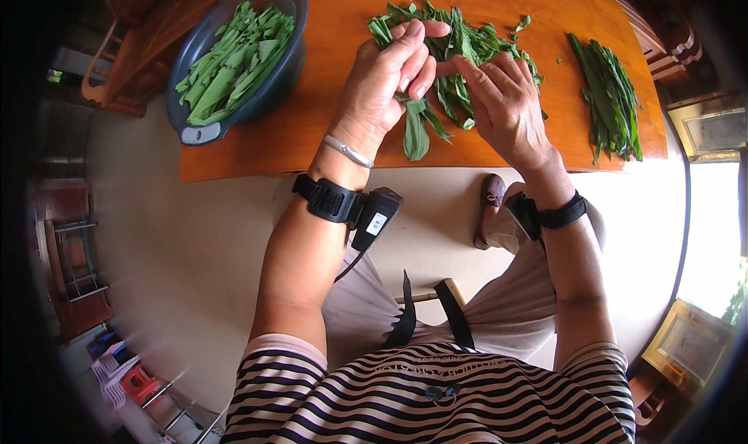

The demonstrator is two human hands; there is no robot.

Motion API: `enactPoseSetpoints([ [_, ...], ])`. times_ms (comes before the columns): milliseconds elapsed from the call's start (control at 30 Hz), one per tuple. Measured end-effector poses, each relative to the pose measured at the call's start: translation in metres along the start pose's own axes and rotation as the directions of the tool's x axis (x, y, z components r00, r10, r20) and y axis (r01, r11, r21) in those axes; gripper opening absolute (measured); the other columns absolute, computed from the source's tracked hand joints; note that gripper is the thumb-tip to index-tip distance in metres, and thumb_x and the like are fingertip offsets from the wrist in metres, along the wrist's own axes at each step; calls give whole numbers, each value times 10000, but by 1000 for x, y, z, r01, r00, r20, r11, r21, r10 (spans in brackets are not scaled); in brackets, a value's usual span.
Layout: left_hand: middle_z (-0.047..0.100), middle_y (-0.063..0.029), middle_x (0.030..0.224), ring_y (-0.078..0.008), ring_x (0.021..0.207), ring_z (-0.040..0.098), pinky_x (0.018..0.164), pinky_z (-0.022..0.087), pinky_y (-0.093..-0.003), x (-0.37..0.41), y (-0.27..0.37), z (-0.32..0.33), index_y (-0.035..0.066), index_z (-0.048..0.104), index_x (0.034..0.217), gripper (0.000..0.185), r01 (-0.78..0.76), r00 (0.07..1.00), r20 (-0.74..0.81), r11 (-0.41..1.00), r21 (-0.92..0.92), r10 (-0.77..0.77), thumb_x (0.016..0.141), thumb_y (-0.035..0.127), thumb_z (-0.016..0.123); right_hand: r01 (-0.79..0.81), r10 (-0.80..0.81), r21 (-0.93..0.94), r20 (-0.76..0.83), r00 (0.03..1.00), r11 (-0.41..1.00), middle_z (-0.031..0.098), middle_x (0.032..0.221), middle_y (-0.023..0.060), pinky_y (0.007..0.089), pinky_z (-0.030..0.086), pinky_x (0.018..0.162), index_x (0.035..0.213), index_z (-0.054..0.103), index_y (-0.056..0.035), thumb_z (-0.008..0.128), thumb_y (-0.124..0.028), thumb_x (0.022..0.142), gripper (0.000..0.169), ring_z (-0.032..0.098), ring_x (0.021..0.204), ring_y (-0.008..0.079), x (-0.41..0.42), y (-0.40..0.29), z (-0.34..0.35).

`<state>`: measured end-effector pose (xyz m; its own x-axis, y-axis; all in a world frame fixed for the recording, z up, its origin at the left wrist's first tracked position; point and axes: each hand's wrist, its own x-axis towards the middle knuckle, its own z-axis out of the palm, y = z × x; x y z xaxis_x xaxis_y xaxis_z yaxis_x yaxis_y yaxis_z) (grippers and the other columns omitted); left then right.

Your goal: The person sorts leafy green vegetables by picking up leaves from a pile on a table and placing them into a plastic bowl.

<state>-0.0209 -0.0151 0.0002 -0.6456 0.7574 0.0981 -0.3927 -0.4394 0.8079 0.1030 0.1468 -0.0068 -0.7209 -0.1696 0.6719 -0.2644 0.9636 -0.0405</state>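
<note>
My left hand is closed around a few stems of leafy greens above the table. Leaf ends stick out past its knuckles, and broad leaves hang below the palm. Close beside it, my right hand has its thumb and index finger bent towards the left fingers. Whether anything is pinched there cannot be made out. Behind and between both hands lies a loose heap of torn green leaves, partly hidden by them.
On the wooden table, a dark plastic basin at the left holds cut greens. A bundle of long leaves lies at the right. Below the near table edge are my knees and a shoe. Plastic stools stand lower left.
</note>
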Motion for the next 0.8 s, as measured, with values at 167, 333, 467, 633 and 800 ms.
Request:
enactPoseSetpoints([
  [167,408,26,576,-133,579,477,595,405,-269,1,0,-1,-79,609,1165,397,21,999,29,999,-42,-20,1077,279,462,-4,4,10,1,1000,1000,618,836,51,379,443,734,1201,653,-24,703,24,729,477,561,833,239,-2,1,-2],
  [333,451,-1,623,-179,679,531,708,448,-307,2,-1,-3,-81,607,1185,414,-1,1000,-1,1000,-14,1,1083,286,445,4,-3,27,-33,999,1000,598,817,46,379,438,721,1256,633,-32,708,23,720,544,556,813,236,1,1,-4],
  [467,470,-10,649,-182,714,541,726,453,-309,3,-2,-7,-69,618,1169,408,-24,1000,12,997,-76,25,1091,286,432,-9,10,41,-32,999,999,583,808,43,382,434,714,1307,606,-37,714,22,708,612,556,810,233,2,-3,-6],
  [633,471,-9,658,-183,718,539,759,454,-305,3,-2,-8,-66,617,1161,420,-34,999,-12,996,-78,33,1096,301,424,13,-13,8,13,1000,1000,590,816,43,380,437,711,1315,601,-33,716,21,699,629,557,808,233,-1,-3,-2],
  [800,467,-7,662,-182,717,536,771,457,-307,4,-3,-8,-66,606,1171,421,-42,999,-16,995,-93,41,1096,306,425,21,-21,16,3,1000,1000,598,824,37,381,442,716,1335,595,-39,726,8,690,660,557,808,233,-2,0,-2],
])
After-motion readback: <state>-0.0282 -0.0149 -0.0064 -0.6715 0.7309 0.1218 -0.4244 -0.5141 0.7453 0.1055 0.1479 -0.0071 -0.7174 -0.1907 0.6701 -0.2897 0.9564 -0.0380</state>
